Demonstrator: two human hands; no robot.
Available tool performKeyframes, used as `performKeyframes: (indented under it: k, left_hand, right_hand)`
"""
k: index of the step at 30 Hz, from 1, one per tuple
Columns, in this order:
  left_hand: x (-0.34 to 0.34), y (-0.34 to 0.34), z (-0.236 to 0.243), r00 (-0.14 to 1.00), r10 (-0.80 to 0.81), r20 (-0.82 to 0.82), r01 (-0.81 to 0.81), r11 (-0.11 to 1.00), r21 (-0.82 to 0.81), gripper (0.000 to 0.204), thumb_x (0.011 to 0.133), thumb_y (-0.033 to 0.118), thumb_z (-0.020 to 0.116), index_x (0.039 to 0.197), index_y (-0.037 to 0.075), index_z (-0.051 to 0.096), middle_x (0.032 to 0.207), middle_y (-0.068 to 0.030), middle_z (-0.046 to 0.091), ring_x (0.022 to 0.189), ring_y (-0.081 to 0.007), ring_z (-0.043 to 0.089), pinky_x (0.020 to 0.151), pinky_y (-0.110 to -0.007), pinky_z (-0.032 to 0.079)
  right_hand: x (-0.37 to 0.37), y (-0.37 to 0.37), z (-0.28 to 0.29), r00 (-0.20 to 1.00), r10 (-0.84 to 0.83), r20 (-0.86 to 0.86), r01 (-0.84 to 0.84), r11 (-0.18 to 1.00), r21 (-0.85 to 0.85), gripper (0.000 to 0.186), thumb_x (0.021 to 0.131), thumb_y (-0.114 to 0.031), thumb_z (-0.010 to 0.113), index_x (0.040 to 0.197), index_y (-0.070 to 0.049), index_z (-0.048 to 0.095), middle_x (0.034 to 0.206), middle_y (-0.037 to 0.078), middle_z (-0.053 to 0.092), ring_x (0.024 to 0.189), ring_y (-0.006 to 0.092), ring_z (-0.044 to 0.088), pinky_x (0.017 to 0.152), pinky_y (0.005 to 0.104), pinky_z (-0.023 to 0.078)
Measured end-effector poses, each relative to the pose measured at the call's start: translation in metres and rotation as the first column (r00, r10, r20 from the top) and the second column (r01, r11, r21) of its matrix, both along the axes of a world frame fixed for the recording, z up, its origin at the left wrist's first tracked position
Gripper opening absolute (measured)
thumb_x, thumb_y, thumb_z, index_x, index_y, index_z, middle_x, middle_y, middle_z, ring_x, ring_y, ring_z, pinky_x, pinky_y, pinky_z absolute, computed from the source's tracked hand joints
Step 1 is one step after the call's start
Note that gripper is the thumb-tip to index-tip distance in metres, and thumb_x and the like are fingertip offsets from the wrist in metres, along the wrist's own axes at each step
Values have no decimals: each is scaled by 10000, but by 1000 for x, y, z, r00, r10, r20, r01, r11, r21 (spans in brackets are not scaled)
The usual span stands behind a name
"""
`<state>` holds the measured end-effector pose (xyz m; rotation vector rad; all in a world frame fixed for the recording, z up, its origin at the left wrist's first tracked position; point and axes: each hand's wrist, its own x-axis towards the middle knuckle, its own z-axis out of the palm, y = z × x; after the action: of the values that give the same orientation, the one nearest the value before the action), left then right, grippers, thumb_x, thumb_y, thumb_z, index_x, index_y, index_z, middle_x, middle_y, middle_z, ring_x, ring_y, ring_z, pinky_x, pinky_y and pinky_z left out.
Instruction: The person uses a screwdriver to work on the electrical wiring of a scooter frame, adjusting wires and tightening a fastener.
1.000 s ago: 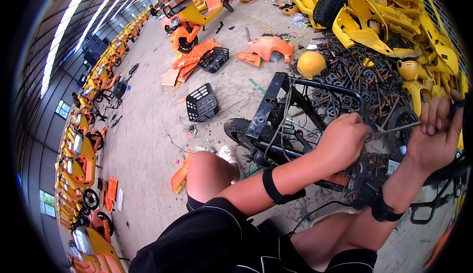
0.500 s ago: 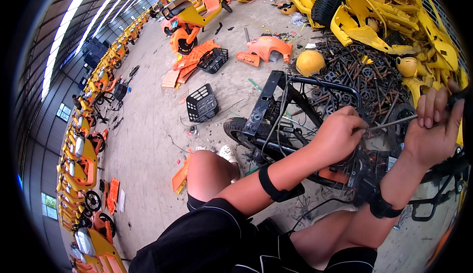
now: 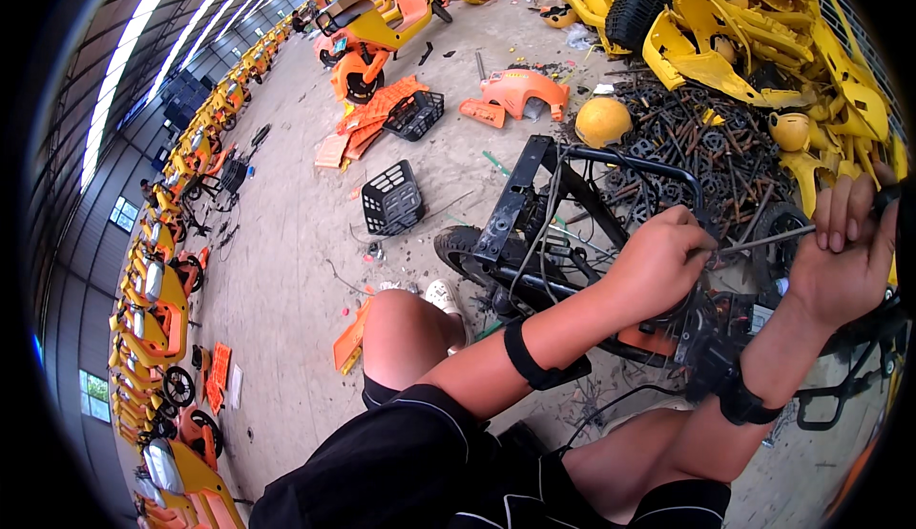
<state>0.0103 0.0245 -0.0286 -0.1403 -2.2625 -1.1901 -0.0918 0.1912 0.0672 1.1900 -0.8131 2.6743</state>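
Observation:
A stripped black scooter frame [image 3: 503,214] stands in front of me, with loose cables along it. My left hand [image 3: 665,254] is closed in a pinch at the near end of a thin grey rod [image 3: 768,240], just above the frame. Farther right, my right hand [image 3: 844,257] has its fingers curled round the rod's other end, beside a black part [image 3: 889,197] at the picture's edge. Whether that black part is a handle on the rod is unclear. The left fingertips are partly hidden from view. Below the hands are wiring and a dark boxy part [image 3: 714,357].
Beyond the frame lies a heap of dark metal parts [image 3: 701,152], with a yellow helmet [image 3: 603,123] and broken yellow panels [image 3: 701,57]. Black baskets [image 3: 391,198] and orange panels [image 3: 367,128] lie on the floor. Yellow scooters [image 3: 157,310] line the left wall.
My right hand has shifted very slightly, its wrist a little to the right. The left hand keeps its pinch almost in place, and the rod stays between both hands.

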Motion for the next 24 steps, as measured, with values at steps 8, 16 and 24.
performKeyframes:
  k: [8, 16, 24]
  left_hand:
    - [3, 1, 0, 1000, 14, -8, -14, 1000, -17, 170, 826, 4, 718, 990, 4, 764, 939, -162, 659, 910, -363, 665, 807, -421, 543]
    - [4, 3, 8, 997, 64, -32, -67, 992, -106, 140, 843, 21, 721, 980, 2, 744, 917, -176, 650, 890, -379, 655, 782, -435, 536]
    - [0, 5, 4, 996, 85, 10, -83, 991, -109, 131, 871, 30, 747, 1002, 22, 757, 917, -132, 674, 790, -284, 671, 699, -353, 540]
  right_hand:
    - [3, -7, 1, 996, -70, 48, 70, 998, 3, 392, 1139, -298, 368, 1290, 37, 504, 731, -24, 318, 577, 61, 282, 535, 220, 247]
    - [3, -3, 4, 998, -24, 66, 23, 1000, 8, 401, 1136, -314, 385, 1287, 34, 513, 724, -27, 332, 572, 56, 306, 527, 218, 257]
    - [6, 4, 14, 996, -89, 10, 89, 996, -6, 416, 1113, -350, 429, 1216, 39, 536, 700, -25, 340, 554, 73, 312, 514, 232, 258]
